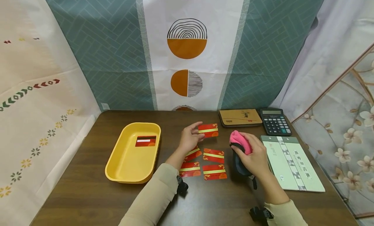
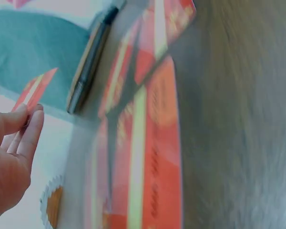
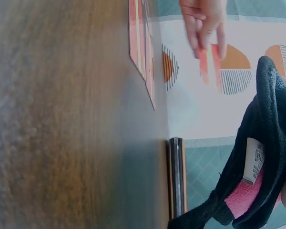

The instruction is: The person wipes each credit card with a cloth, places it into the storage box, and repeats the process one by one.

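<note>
My left hand (image 1: 189,137) pinches a red card with a yellow stripe (image 1: 209,130) between thumb and fingers, raised above the table. In the left wrist view the held card (image 2: 37,90) tilts upward from the fingertips. Below it, several matching red cards (image 1: 214,172) lie in a loose group, partly hidden by the left arm. My right hand (image 1: 257,153) grips a dark fabric piece with a pink fleecy part (image 1: 240,141). The right wrist view shows this dark fabric (image 3: 276,119) with a white label and a strap-like end; its exact kind cannot be told.
A yellow tray (image 1: 131,177) on the left holds one red card (image 1: 145,141), dark stripe up. Behind the right hand lie a brown case-like notebook (image 1: 240,117) and a calculator (image 1: 275,122). A pale green notebook (image 1: 292,164) lies on the right of the wooden table (image 1: 87,193).
</note>
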### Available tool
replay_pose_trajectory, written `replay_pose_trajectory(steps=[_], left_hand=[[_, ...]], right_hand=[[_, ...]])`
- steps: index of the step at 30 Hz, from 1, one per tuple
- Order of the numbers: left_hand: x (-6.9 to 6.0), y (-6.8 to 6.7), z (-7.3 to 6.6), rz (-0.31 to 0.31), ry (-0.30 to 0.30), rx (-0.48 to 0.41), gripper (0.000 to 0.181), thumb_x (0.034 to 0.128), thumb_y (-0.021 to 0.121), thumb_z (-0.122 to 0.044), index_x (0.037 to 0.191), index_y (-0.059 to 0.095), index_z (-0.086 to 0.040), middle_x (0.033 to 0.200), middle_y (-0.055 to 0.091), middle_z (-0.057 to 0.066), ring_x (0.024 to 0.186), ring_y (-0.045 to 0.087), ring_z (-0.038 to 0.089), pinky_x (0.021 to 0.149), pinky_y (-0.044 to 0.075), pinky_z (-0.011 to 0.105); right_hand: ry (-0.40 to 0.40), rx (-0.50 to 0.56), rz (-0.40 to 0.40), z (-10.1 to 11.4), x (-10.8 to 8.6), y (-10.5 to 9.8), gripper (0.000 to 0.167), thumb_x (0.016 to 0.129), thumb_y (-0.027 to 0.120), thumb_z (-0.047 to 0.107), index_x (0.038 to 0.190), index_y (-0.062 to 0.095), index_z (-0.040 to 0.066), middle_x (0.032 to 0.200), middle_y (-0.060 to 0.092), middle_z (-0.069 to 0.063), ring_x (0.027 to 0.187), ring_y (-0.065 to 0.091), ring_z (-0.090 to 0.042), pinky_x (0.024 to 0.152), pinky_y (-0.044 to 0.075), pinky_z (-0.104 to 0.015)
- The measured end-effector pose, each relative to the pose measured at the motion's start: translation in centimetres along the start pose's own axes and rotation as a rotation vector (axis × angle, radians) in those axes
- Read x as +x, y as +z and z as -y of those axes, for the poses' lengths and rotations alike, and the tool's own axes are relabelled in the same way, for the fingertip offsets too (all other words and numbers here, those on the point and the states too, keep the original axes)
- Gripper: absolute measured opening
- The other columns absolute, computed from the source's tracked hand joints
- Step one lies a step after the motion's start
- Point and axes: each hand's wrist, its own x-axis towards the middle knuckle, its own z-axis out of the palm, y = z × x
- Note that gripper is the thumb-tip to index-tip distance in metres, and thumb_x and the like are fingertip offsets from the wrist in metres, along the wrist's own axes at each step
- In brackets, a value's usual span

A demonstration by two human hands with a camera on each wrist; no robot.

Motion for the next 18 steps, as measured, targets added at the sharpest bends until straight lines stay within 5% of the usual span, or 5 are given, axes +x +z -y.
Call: replay_pose_trajectory(steps=[4, 10, 18], left_hand=[[-0.7, 0.4, -1.4, 0.014, 0.000, -0.088, 0.053, 0.0891, 0.070, 0.010, 0.137, 0.064, -0.012, 0.099, 0.072, 0.011, 0.085, 0.073, 0.019, 0.075, 0.063, 0.033], [-2.3, 0.5, -3.0, 0.055, 0.001, -0.115, 0.054, 0.0981, 0.058, 0.009, 0.146, 0.056, -0.016, 0.077, 0.049, 0.002, 0.071, 0.054, 0.013, 0.084, 0.061, 0.036], [-4.8, 0.5, -4.3, 0.111, 0.050, -0.114, 0.045, 0.0997, 0.055, 0.008, 0.142, 0.057, -0.008, 0.091, 0.067, 0.011, 0.077, 0.065, 0.016, 0.088, 0.059, 0.045]], right_hand=[[-0.007, 0.008, -0.017, 0.2, 0.2, 0.1, 0.061, 0.067, 0.093, 0.000, 0.121, 0.066, 0.001, 0.114, 0.070, -0.013, 0.098, 0.063, -0.027, 0.088, 0.043, -0.011], [-0.008, 0.037, -0.010, 0.7, 0.4, 0.3, 0.061, 0.067, 0.093, 0.000, 0.122, 0.066, 0.002, 0.114, 0.070, -0.012, 0.098, 0.062, -0.026, 0.087, 0.044, -0.011], [-0.030, 0.056, 0.024, 1.4, 0.6, 0.6, 0.063, 0.067, 0.093, 0.000, 0.124, 0.067, 0.002, 0.116, 0.070, -0.013, 0.100, 0.064, -0.027, 0.095, 0.043, -0.008]])
